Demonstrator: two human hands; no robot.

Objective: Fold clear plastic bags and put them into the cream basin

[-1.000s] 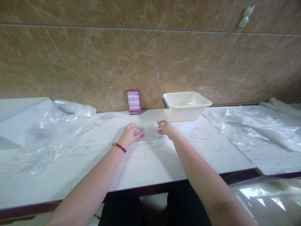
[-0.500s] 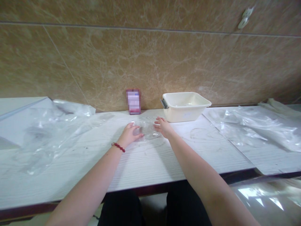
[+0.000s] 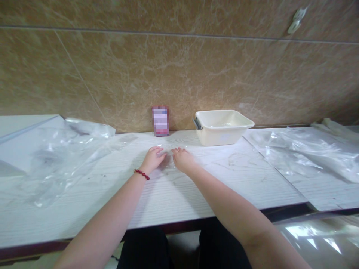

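Observation:
Both of my hands rest side by side on a small clear plastic piece (image 3: 169,161) lying on the white table (image 3: 179,194). My left hand (image 3: 153,158), with a red bead bracelet at the wrist, presses its fingers on the plastic's left part. My right hand (image 3: 181,158) lies palm down on its right part, fingers curled over it. The two hands almost touch. Most of the plastic is hidden under them.
A cream plastic tub (image 3: 223,126) stands at the back right against the tiled wall. A small pink-and-white card (image 3: 160,121) leans on the wall behind my hands. Crumpled clear plastic sheets lie at the left (image 3: 64,149) and right (image 3: 303,149).
My right hand has slid left across the clear plastic, folding it toward my left hand. My left hand has stayed almost in place.

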